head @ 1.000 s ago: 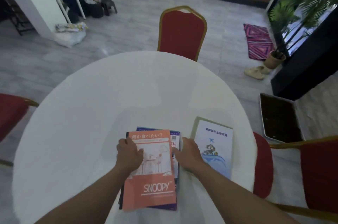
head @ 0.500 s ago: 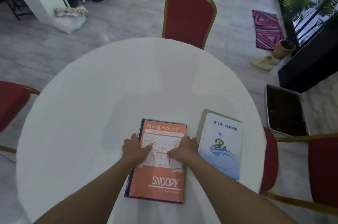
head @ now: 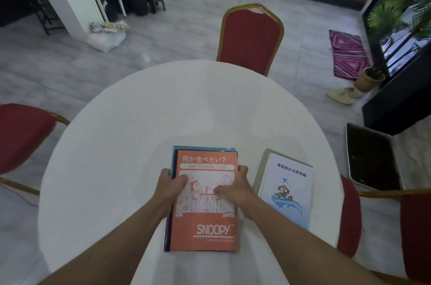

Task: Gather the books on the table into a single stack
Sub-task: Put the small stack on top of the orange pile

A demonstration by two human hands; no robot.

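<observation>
An orange Snoopy book (head: 205, 226) lies on top of a small stack of blue-edged books on the round white table (head: 130, 145), near its front edge. My left hand (head: 171, 188) grips the stack's left edge, thumb on the cover. My right hand (head: 233, 185) holds the right edge, thumb pressed on the cover too. Just right of the stack, apart from it, a white and blue book (head: 288, 189) rests on a pale green one (head: 260, 173).
Red chairs stand at the far side (head: 250, 37), the left (head: 21, 135) and the right (head: 349, 217) of the table. A dark tray (head: 370, 156), slippers, a rug and a potted plant (head: 377, 56) are on the floor at the right.
The loose, fanned books have been squared into one neat stack under the orange book. Both hands moved from flat on top to gripping the stack's side edges.
</observation>
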